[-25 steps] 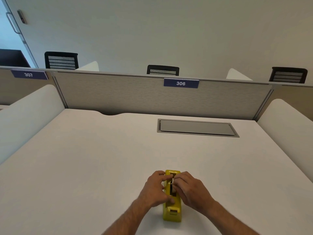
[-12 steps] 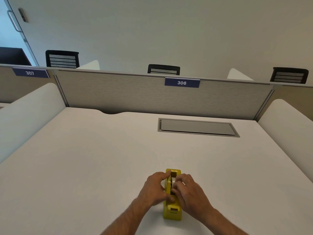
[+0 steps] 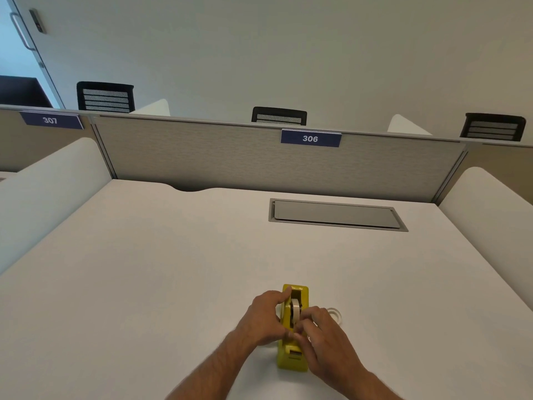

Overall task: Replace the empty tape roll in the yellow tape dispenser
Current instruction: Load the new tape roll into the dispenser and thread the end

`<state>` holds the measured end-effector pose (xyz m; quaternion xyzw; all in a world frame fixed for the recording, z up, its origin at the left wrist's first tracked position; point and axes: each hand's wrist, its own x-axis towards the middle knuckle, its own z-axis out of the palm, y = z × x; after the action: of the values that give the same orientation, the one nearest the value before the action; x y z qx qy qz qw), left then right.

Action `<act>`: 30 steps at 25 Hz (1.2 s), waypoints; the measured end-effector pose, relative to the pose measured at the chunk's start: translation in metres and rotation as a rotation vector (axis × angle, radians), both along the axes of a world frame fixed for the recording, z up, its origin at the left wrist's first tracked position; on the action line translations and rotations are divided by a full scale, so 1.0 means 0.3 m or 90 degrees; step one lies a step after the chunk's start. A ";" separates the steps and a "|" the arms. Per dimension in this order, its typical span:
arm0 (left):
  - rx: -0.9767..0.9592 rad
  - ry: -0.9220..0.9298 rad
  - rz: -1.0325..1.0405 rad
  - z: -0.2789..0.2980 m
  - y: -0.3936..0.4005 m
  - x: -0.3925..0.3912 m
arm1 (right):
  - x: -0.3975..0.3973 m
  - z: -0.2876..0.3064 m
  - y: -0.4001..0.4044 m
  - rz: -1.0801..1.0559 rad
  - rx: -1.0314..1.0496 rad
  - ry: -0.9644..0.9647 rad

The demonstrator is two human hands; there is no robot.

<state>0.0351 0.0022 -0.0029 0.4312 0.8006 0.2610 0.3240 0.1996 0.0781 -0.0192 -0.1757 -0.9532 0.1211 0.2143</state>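
The yellow tape dispenser (image 3: 292, 357) stands on the white desk (image 3: 173, 269), its cutter end toward me. A pale tape roll (image 3: 295, 310) sits in its slot. My left hand (image 3: 264, 319) grips the dispenser's left side, with the index finger on the far end. My right hand (image 3: 326, 342) pinches at the roll's near edge with fingertips close together; what it pinches is too small to tell. A clear ring-shaped roll (image 3: 336, 314) lies flat on the desk just right of the dispenser, partly hidden behind my right hand.
A grey recessed cover plate (image 3: 336, 215) is set into the desk farther back. A fabric partition (image 3: 230, 160) labelled 306 closes the far edge, with white side dividers (image 3: 52, 186) left and right. Black chair backs (image 3: 105, 96) show beyond.
Both hands slid toward me along the dispenser, uncovering the roll in the slot. The clear ring on the desk to the right came into sight.
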 end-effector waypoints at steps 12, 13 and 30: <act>-0.008 -0.015 0.021 -0.005 -0.002 0.002 | 0.056 -0.053 -0.026 -0.006 -0.038 -0.010; -0.008 -0.017 0.023 -0.005 -0.001 0.003 | 0.056 -0.054 -0.026 -0.005 -0.036 -0.011; 0.037 0.026 -0.022 0.007 -0.015 0.003 | -0.034 0.016 0.082 -0.013 -0.080 0.078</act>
<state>0.0361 -0.0022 -0.0007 0.4596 0.7914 0.2698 0.2994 0.1893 0.1025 -0.0145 -0.1905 -0.9270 0.1893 0.2620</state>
